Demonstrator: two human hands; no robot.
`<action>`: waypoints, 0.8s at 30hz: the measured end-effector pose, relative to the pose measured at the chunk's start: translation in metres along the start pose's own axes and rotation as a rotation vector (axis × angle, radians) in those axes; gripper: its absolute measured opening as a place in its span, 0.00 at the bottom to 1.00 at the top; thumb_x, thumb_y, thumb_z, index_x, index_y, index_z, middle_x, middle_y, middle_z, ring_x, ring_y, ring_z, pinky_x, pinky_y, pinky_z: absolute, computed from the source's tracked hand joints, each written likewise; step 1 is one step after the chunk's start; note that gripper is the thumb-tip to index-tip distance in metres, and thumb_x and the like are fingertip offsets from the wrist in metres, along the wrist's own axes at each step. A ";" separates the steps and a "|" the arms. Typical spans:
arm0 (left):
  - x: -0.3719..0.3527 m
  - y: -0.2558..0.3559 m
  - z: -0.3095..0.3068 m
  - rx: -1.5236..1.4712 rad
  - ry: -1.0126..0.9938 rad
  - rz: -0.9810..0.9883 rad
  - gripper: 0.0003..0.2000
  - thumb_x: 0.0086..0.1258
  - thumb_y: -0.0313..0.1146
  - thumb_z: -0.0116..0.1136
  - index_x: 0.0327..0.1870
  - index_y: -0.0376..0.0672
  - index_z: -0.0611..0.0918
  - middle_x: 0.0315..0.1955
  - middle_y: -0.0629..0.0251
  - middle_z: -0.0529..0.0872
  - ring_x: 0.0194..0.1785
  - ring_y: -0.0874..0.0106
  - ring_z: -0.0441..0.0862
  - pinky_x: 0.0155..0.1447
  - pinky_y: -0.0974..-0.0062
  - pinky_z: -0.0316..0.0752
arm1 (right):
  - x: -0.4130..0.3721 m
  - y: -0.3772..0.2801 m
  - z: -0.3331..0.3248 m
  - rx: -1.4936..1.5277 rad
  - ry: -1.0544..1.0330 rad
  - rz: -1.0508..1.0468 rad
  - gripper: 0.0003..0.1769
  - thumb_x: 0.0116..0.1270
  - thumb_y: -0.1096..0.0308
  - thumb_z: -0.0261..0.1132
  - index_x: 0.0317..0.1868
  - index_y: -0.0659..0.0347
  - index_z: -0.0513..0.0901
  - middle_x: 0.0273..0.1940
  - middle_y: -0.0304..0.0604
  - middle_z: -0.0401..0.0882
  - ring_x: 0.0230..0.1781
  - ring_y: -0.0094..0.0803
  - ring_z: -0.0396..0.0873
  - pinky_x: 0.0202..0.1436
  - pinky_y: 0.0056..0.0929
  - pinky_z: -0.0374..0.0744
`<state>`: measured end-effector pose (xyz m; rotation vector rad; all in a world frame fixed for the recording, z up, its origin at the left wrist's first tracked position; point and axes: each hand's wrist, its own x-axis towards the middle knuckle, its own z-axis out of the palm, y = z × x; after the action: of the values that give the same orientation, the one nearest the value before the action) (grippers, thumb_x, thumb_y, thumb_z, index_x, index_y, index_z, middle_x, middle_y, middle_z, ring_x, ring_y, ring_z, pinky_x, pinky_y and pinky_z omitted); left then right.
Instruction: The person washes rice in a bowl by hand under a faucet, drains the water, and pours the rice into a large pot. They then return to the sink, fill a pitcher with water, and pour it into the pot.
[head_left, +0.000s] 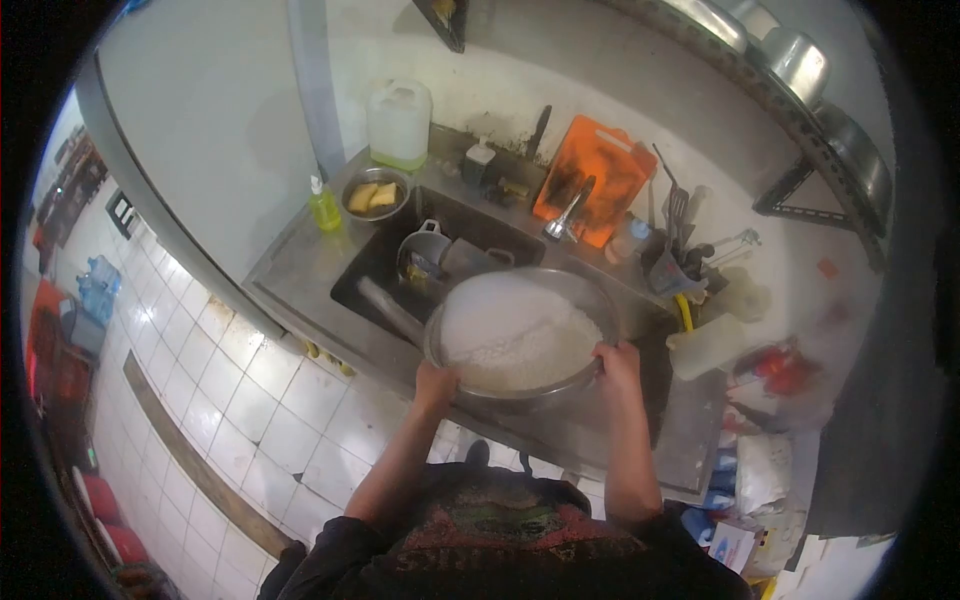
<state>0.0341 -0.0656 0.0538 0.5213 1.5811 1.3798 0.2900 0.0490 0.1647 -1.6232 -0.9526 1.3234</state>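
Note:
A wide round metal pot (pixel 525 335) is held over the front of the sink (pixel 375 270). White, cloudy contents with a grainy layer show inside it. My left hand (pixel 437 388) grips the pot's left side, and my right hand (pixel 618 362) grips its right side, both with fingers wrapped round. Behind the pot, the sink basin holds a grey pot (pixel 424 246) and other dishes. The metal faucet (pixel 570 215) stands at the back of the sink, beyond the held pot.
On the counter's left are a bowl with yellow sponges (pixel 373 196), a yellow-green bottle (pixel 324 206) and a large jug (pixel 399 125). An orange cutting board (pixel 597 165) leans on the wall. Utensils (pixel 678 215) stand at the right. Pots sit on a shelf (pixel 765 85) above.

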 end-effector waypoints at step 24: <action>0.006 -0.008 0.003 -0.170 0.026 -0.073 0.10 0.52 0.24 0.55 0.35 0.32 0.80 0.21 0.65 0.78 0.21 0.75 0.73 0.22 0.76 0.62 | 0.000 -0.007 0.005 0.011 -0.026 -0.008 0.11 0.48 0.78 0.61 0.35 0.63 0.77 0.25 0.38 0.74 0.18 0.27 0.70 0.16 0.25 0.64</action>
<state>0.0358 -0.0619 0.0445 0.3419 1.4728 1.4541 0.2847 0.0523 0.1700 -1.5955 -0.9647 1.3457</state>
